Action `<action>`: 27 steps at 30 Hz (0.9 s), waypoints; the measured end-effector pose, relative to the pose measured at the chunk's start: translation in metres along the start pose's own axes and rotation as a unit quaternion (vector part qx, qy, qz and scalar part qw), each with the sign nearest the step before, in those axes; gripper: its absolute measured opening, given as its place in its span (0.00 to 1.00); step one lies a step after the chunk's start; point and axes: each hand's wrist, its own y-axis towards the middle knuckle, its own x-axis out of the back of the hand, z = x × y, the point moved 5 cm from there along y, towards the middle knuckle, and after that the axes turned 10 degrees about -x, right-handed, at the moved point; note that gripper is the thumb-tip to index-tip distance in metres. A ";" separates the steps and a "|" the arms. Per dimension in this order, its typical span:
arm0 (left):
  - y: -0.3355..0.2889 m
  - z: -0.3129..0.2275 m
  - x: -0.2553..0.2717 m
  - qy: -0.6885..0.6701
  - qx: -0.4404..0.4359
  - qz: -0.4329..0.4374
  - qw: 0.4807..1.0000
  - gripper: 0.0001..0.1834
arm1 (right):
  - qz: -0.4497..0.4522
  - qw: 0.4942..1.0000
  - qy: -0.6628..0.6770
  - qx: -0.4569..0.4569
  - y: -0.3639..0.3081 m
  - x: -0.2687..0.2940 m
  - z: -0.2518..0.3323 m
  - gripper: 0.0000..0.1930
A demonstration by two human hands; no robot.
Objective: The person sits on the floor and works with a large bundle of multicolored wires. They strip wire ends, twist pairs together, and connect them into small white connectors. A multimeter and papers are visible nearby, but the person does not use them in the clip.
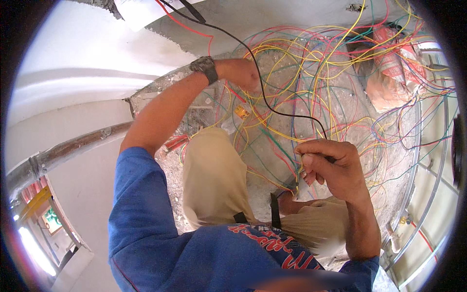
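Observation:
My right hand is closed in a pinch, thumb against forefinger, over my bent leg. Thin electrical wires, yellowish and dark, meet its fingertips, and a black cable comes down from the top and runs in behind its knuckles. My left hand, a dark watch on its wrist, reaches forward over the tangled wires by the wall. Its fingers are turned away and blurred, so their grip is hidden. A red wire lies just below it.
Loose yellow, green, red and blue wires spread over the rough concrete floor. A torn paper sack stands at the far right, near metal framing. A small yellow-labelled item lies ahead of my knee. A pipe runs along the left wall.

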 end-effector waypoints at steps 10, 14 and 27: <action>0.033 0.066 -0.024 0.294 0.201 0.059 0.933 0.17 | 0.022 0.999 -0.027 0.001 -0.004 -0.016 0.003 0.10; 0.037 0.109 -0.049 0.231 0.380 0.033 0.895 0.19 | 0.016 0.999 -0.044 0.003 -0.005 -0.015 0.004 0.10; -0.021 -0.013 0.042 0.184 0.230 -0.106 0.950 0.13 | 0.056 0.998 -0.020 -0.006 0.018 0.004 -0.008 0.11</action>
